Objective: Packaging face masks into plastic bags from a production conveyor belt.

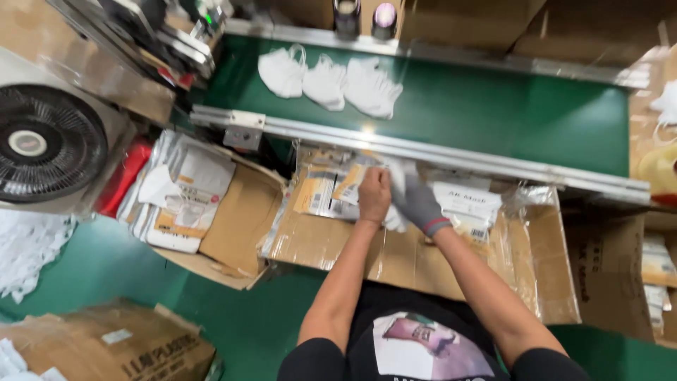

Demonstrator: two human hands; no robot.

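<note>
My left hand is bare and closed on a flat pouch with a yellow and white print. My right hand, in a grey glove, grips a white mask pressed against that pouch. Both hands meet above a flattened cardboard sheet covered with clear plastic. More printed pouches lie on it to the left, and a white printed pouch lies to the right. Three white masks rest on the green conveyor belt beyond.
A black fan stands at the left. A cardboard box of pouches sits beside it. A metal rail edges the belt. Cardboard boxes stand at the lower left and the right. Loose white masks pile at far left.
</note>
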